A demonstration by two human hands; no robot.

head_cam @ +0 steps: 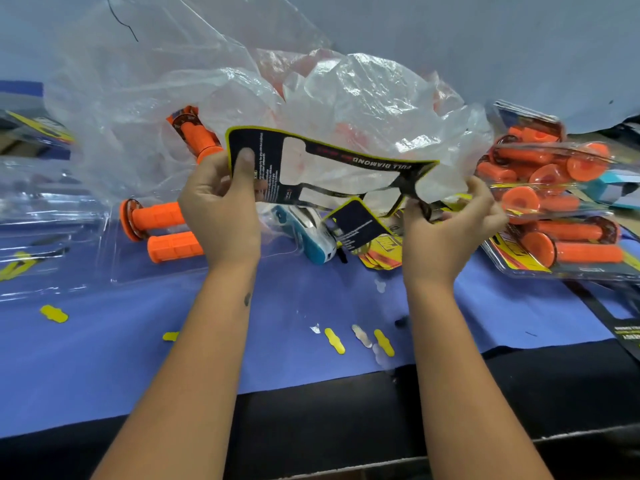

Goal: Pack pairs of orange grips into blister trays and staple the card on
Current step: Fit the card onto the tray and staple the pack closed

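Note:
A black card with a yellow edge and cut-out windows is held up above the table, printed side toward me and upside down. My left hand grips its left end, thumb on the front. My right hand pinches its right end. Two orange grips lie in a clear blister tray just left of my left hand. Another orange grip stands tilted behind that hand. A blue and white stapler lies on the blue cloth below the card.
A big crumpled clear plastic bag holding more orange grips fills the back. Packed blister packs are stacked at the right. Loose cards lie by the stapler. Empty clear trays sit at the left. Yellow punch-outs dot the cloth.

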